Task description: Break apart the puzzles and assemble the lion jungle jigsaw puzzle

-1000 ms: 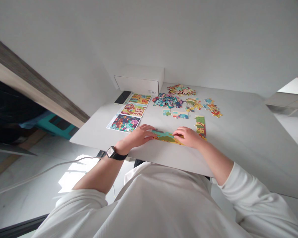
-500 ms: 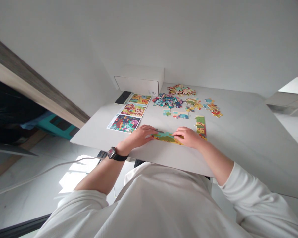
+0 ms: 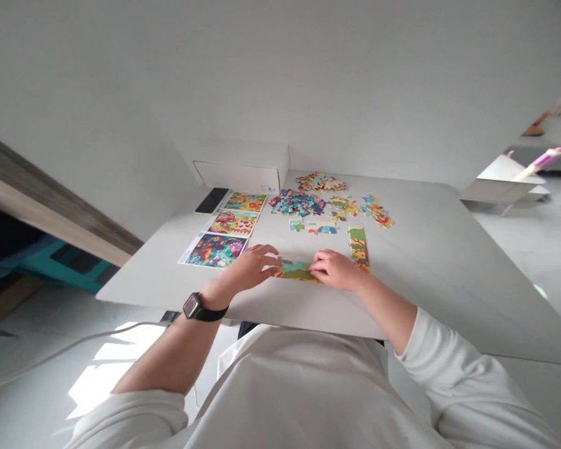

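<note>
Puzzle strip (image 3: 293,270) flat near table (image 3: 425,262) front edge at 6 o'clock, touched at its 9 o'clock end by left hand (image 3: 250,269), grip wide with fingers splayed, and at its 3 o'clock end by right hand (image 3: 334,271), fingers curled, grip state impossible to tell. Second joined strip (image 3: 358,244) just at 1 o'clock of right hand, loose pieces (image 3: 297,202) at 12, picture cards (image 3: 215,248) at 10, phone (image 3: 211,200) and white box (image 3: 240,167) beyond.

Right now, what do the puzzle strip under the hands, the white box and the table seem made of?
Puzzle strip: likely printed cardboard, thin and flat, with bright matte artwork. White box: probably paperboard, with sharp folded edges and a small label. Table: a smooth pale grey top; laminate or stone-look, I cannot tell which.
</note>
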`<state>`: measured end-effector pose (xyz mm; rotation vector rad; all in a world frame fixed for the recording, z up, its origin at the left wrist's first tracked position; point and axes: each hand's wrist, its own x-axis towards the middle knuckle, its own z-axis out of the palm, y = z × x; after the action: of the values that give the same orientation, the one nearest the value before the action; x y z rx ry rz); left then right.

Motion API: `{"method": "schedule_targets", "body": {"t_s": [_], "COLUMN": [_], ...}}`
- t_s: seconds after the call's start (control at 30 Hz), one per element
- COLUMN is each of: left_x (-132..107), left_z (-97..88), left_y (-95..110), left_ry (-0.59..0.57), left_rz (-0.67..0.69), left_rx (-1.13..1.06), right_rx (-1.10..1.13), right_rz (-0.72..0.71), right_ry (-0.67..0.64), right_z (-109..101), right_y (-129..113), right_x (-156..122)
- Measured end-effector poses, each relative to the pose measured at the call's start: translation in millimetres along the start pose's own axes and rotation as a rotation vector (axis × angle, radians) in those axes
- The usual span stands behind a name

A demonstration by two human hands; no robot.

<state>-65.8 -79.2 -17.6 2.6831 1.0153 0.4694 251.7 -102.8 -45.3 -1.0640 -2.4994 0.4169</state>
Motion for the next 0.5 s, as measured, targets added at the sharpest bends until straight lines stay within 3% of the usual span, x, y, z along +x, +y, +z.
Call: {"method": "schedule_targets", "body": {"t_s": [0.17,0.3,0.4,0.5], "left_x": [57.6,113.2,149.6,176.7], "left_z": [-31.8,-54.5,-60.3,-58.0], "left_y": [26.0,57.4,73.7,78.0], "left_ry": [0.232,0.435,0.503,0.476], "left_rz": [0.051,-0.049,-0.078,-0.065], "left_rx": [-0.097,-0.185,-0.326,-0.374], "right_rx": [-0.008,-0.076,-0.098,-0.096], "right_rz": [0.017,0.081,0.121,0.149], "right_ry": [0.021,0.066,0.085,0.115], "right_z": [-5.7,-12.9,-17.0,-20.9], "right_y": [3.1,8.4,12.0,14.6], "right_x": [2.4,4.0,3.5,1.9]}}
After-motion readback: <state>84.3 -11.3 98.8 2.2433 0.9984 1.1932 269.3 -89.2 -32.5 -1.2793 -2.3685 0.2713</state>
